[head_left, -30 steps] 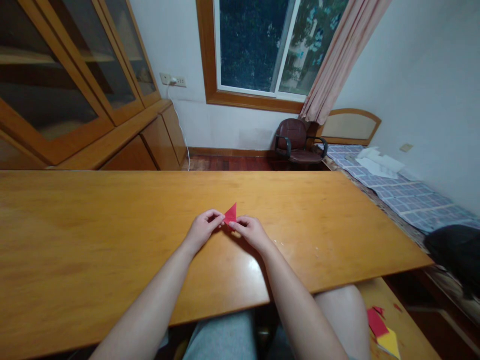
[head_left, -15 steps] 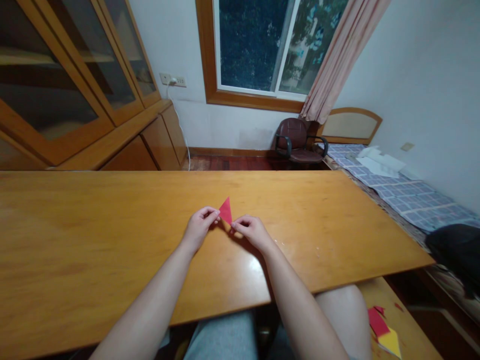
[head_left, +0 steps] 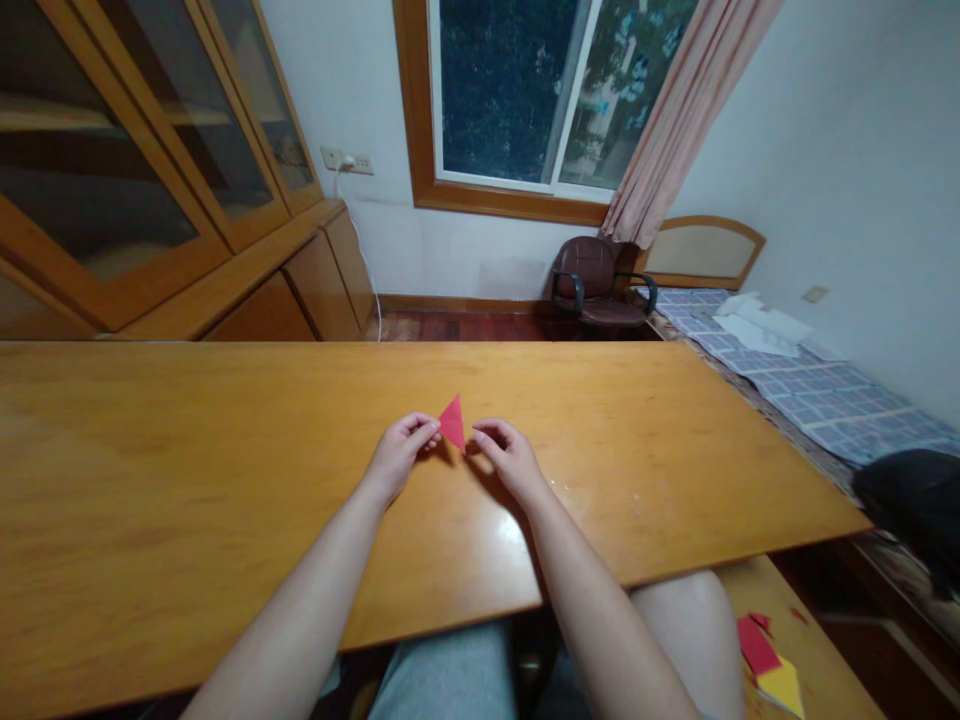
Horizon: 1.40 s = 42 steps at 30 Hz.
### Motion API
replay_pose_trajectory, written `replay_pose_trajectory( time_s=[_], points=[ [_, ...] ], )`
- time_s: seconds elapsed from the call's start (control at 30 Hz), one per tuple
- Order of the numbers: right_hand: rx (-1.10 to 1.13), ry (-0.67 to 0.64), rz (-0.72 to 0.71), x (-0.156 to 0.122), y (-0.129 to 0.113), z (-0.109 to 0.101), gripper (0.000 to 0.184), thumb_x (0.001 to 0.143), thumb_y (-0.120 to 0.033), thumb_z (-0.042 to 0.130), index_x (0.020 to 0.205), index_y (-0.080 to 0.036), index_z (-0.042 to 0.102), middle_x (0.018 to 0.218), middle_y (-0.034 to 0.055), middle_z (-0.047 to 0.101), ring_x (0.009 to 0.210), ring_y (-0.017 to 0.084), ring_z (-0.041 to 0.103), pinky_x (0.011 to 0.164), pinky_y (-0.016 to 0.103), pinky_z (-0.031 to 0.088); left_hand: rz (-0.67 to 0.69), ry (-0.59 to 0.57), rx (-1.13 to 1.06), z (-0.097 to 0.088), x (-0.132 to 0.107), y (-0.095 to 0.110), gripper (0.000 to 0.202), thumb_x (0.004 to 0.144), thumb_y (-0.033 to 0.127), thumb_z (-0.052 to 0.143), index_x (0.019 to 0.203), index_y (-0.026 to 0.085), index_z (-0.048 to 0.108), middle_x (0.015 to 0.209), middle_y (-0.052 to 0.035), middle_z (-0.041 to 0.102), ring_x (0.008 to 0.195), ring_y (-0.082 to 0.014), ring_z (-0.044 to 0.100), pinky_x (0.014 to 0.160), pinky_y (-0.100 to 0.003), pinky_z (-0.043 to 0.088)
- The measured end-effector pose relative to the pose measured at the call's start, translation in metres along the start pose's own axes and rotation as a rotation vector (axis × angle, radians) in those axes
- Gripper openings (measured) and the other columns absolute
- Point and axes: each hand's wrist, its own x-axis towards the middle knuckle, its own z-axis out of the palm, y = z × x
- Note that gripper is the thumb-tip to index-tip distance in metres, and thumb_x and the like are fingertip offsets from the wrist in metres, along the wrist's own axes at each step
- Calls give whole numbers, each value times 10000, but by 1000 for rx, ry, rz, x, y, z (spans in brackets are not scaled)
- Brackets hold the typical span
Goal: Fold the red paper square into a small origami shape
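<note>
A small red paper triangle stands up between my two hands above the middle of the long wooden table. My left hand pinches its left corner with curled fingers. My right hand pinches its lower right corner, fingers closed. Both wrists rest near the table top.
A wooden bench at lower right carries red and yellow paper pieces. Beyond the table are a glass-door cabinet, a window, a dark armchair and a bed with a checked sheet. A black bag lies at the right.
The red triangle has turned more upright and shifted slightly left and up. My right hand has moved a little farther from me; both hands keep their pinch.
</note>
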Motion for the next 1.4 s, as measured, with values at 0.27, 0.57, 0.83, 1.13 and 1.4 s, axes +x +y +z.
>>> replay_pose_trajectory(
  time_s=[0.27,0.57,0.83,1.13,1.4],
  points=[
    [-195,-49,-177,-2,-10,-2,233,816,-169,599,991,-234,738,945,43,682,856,163,620,816,300,485,-4,-121,82,3,-6,7,285,685,420,750,721,163,632,647,1,605,597,-121,532,592,-232,413],
    [-260,15,-223,-5,-5,-1,216,808,-162,616,923,-252,775,863,30,597,783,151,569,713,274,460,45,-231,235,6,-9,15,244,729,399,709,706,167,635,638,1,593,619,-140,530,615,-245,419],
    [-203,122,-152,-2,-9,-4,115,822,-292,645,846,-217,728,903,42,582,803,164,550,712,281,456,35,-195,198,5,-7,10,374,741,530,681,761,157,655,676,-24,627,620,-145,557,608,-249,439],
    [-47,86,6,3,-3,-5,248,816,-429,651,774,-189,695,761,23,642,741,167,579,719,279,456,115,-175,254,6,-9,8,342,752,495,689,861,172,719,766,-46,680,670,-163,592,632,-260,465],
    [-2,19,73,1,-6,-5,301,810,-477,645,765,-184,697,708,14,632,676,152,563,670,274,452,164,-279,446,6,-11,8,219,769,401,688,751,185,720,756,-42,699,724,-183,611,705,-275,461]
  ],
)
